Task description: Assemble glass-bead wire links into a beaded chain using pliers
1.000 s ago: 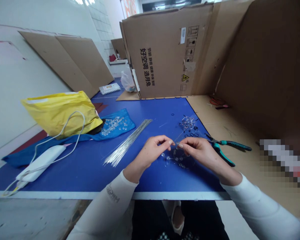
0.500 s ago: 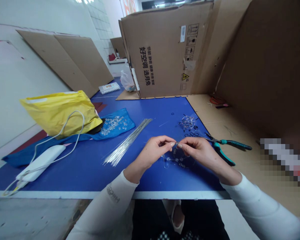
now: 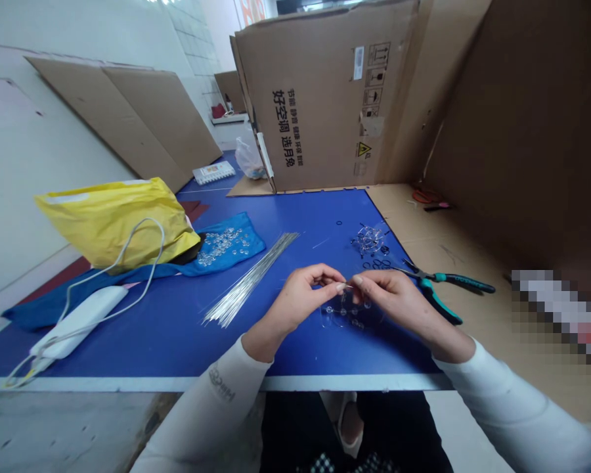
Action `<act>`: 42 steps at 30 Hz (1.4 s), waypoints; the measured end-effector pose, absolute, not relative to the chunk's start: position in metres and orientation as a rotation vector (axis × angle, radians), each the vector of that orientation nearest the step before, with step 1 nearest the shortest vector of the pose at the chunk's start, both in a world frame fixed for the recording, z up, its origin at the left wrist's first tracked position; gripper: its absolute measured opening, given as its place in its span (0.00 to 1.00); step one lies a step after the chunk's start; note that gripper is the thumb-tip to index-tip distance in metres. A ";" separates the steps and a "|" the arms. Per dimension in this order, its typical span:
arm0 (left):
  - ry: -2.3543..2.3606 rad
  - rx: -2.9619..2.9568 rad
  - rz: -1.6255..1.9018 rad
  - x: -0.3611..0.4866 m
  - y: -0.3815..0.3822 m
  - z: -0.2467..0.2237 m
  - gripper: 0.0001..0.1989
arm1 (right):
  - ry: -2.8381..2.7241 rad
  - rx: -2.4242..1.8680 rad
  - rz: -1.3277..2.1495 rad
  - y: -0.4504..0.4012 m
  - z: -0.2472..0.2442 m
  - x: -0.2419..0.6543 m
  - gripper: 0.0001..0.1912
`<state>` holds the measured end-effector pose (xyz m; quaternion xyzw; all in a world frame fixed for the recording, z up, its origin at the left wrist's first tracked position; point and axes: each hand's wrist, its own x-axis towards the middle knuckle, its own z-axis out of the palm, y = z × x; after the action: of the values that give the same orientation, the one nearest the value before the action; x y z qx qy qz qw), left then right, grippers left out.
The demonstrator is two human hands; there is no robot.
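My left hand (image 3: pixel 309 294) and my right hand (image 3: pixel 387 293) meet close together above the blue table, each pinching thin wire between thumb and fingers. From the pinched wire hangs a loop strung with clear beads (image 3: pixel 343 313), just below my fingertips. Part of this beaded wire is hidden behind my right hand. Beyond my hands sits a tangled clump of wire and clear beads (image 3: pixel 370 240), with small black rings (image 3: pixel 381 264) near it. Pliers with black and teal handles (image 3: pixel 438 278) lie right beside my right hand. Left of my left hand rests a bundle of straight wires (image 3: pixel 253 279).
Clear beads (image 3: pixel 224 244) lie on a blue cloth (image 3: pixel 253 236) at left, by a yellow bag (image 3: pixel 123 220). A white power strip (image 3: pixel 81 322) with its cord is nearer. A large cardboard box (image 3: pixel 320 98) stands behind; scissors (image 3: pixel 426 196) lie at right.
My fingertips have shifted slightly on the wire, and the right ones have moved a little apart from the left. The hanging beaded loop has swung slightly. The view has shifted marginally.
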<state>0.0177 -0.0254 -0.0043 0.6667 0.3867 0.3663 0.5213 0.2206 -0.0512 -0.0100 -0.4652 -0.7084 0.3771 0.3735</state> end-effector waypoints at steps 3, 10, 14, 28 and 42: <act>0.897 1.471 0.861 0.018 -0.025 -0.002 0.07 | -1.695 -1.215 0.989 -0.044 -0.016 0.225 0.13; 0.856 1.370 0.843 0.017 -0.023 -0.002 0.07 | -1.856 -1.178 1.246 -0.036 -0.029 0.236 0.14; 0.849 1.388 0.844 0.017 -0.024 -0.002 0.08 | -1.912 -1.223 1.112 -0.038 -0.028 0.235 0.11; 1.019 1.793 0.838 0.020 -0.027 -0.001 0.08 | -2.047 -1.198 -0.379 -0.053 -0.013 0.228 0.13; 1.050 1.861 0.895 0.019 -0.027 -0.004 0.06 | -2.072 -1.181 -0.790 -0.068 -0.007 0.221 0.09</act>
<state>0.0195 -0.0270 -0.0042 0.7360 0.4153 0.3539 0.4007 0.2210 -0.0677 -0.0071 -0.4471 -0.7841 -0.2991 0.3095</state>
